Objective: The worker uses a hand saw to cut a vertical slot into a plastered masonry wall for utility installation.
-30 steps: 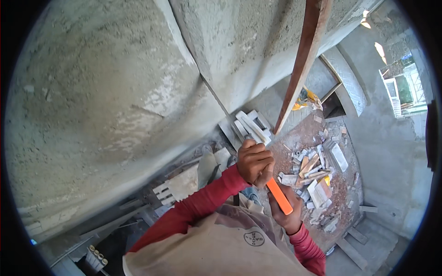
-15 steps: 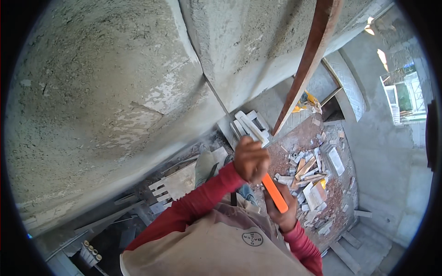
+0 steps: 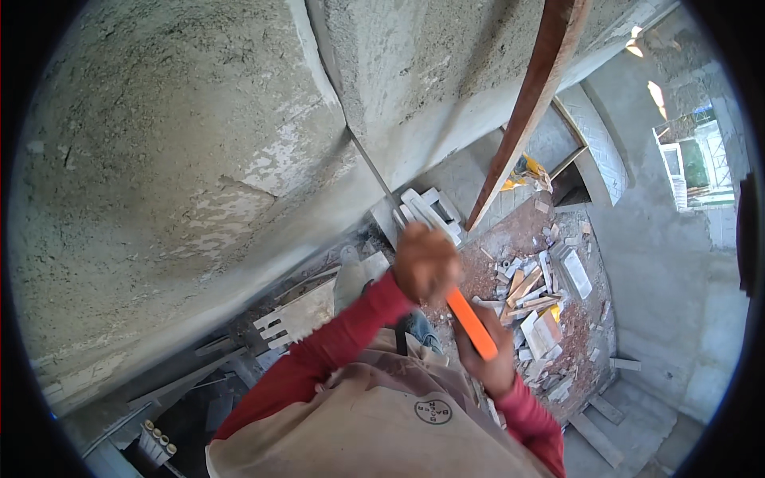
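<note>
My left hand point(image 3: 426, 264) is closed in a fist at the upper end of a flat orange bar point(image 3: 472, 323), its knuckles a little blurred. Lower right, my right hand point(image 3: 498, 368) grips the same bar from behind; some of its fingers are hidden. The bar slants down to the right across that palm, in front of my body. What kind of tool it belongs to I cannot make out. Just past my left fist lie pale, frame-like pieces point(image 3: 434, 209) near the foot of the wall.
A rough grey plastered wall point(image 3: 183, 143) fills the left and top, split by a straight seam. A long brown plank point(image 3: 530, 103) leans down from above. Broken tiles and wood scraps point(image 3: 534, 299) litter the reddish floor on the right. A yellow bag point(image 3: 526, 171) lies beyond the plank.
Both hands have shifted slightly up and to the left with the orange bar between them. The whole view has also moved a little. The grip looks the same.
</note>
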A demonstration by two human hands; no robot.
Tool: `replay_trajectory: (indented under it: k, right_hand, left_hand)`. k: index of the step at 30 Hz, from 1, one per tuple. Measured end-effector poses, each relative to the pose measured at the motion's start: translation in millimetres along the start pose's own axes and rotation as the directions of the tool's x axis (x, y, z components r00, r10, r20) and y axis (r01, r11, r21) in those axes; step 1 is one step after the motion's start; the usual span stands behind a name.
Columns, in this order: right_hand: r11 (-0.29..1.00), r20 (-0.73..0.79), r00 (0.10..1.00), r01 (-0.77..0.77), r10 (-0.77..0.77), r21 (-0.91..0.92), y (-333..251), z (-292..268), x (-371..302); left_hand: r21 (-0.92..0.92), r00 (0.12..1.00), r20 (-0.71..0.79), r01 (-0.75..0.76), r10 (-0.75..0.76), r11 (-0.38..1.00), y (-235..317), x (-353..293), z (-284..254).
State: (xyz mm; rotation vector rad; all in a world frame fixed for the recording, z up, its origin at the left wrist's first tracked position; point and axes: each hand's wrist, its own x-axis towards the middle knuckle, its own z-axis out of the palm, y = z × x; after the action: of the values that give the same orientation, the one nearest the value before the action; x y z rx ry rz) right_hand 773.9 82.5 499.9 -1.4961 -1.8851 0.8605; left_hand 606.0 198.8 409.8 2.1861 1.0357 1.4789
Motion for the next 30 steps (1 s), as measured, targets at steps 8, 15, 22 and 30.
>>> replay_trajectory:
  k: [8, 15, 22, 30]
  right_hand:
    - [0.992, 0.008, 0.992, 0.122, -0.122, 0.006, 4.6, 60.1, 91.4]
    - [0.988, -0.027, 0.998, -0.060, 0.064, 0.144, -6.0, 15.7, 29.4]
    - [0.997, -0.030, 0.998, 0.047, -0.046, 0.057, 1.0, 59.2, 99.1]
    - [0.999, 0.001, 1.000, 0.014, -0.014, 0.043, -2.4, 25.3, 60.9]
  left_hand:
    - [-0.297, 0.904, -0.177, 0.329, -0.390, 0.896, -82.8, 28.8, -23.7]
    - [0.239, 0.999, -0.039, 0.033, -0.024, 0.970, -20.7, 12.4, -7.3]
    - [0.052, 0.993, -0.117, 0.031, -0.025, 0.998, -90.7, 43.9, -33.0]
    - [0.389, 0.984, -0.172, 0.104, -0.039, 0.915, -61.5, 14.5, 4.8]
